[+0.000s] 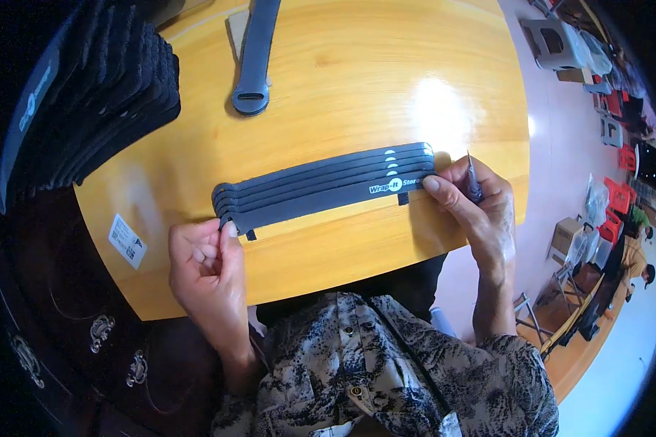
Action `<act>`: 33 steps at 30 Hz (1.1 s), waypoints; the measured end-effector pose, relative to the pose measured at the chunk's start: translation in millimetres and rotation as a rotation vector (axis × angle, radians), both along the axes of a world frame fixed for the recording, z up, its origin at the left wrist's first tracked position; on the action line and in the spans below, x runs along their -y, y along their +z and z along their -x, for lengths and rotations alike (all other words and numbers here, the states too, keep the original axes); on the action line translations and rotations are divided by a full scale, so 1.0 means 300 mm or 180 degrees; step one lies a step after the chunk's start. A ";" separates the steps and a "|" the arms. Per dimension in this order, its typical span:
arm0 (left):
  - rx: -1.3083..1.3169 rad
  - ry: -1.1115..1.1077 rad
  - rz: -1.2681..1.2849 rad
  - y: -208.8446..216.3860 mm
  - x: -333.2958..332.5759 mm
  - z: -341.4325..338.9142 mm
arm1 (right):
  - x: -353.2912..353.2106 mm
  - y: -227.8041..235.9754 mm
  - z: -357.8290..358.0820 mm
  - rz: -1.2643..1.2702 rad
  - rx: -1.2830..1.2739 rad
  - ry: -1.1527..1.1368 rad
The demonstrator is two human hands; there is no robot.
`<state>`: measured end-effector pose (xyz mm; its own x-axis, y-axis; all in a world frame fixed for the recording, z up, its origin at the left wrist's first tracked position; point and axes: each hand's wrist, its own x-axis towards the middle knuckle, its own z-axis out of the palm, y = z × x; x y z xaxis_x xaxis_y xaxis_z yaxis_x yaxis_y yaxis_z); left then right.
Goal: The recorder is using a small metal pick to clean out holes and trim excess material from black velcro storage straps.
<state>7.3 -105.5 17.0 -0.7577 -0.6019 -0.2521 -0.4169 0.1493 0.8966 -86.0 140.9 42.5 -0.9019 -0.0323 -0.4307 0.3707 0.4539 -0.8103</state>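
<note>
A fanned row of several dark grey storage straps (306,175) lies across the table in front of me, overlapping like steps, with pale print near their right ends. My left hand (210,264) pinches the left end of the nearest strap (306,207) between thumb and finger. At the strap's right end, my right hand (481,211) grips it with the thumb on top. A slim pointed tool (474,182) is tucked in the right fingers, tip up; its exact kind cannot be made out. Two small black tabs (403,199) stick out under the near edge.
Farther off lies another grey strap (259,58) with a slotted round end, over a tan piece. A tall pile of black straps (124,95) stands at the left. A white label (127,241) is on the table's left side. Stools, boxes and people are at the right.
</note>
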 end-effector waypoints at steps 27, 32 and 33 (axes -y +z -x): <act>0.0108 -0.0180 0.0095 0.014 0.010 0.008 | -0.001 -0.016 0.013 -0.0451 -0.0287 0.0306; 0.0277 -0.0173 0.0075 0.034 0.029 0.005 | 0.004 -0.022 0.040 -0.0238 -0.0086 0.0352; 0.0227 -0.0214 -0.0032 0.029 0.035 0.004 | 0.003 -0.011 0.047 -0.0197 0.0096 0.0347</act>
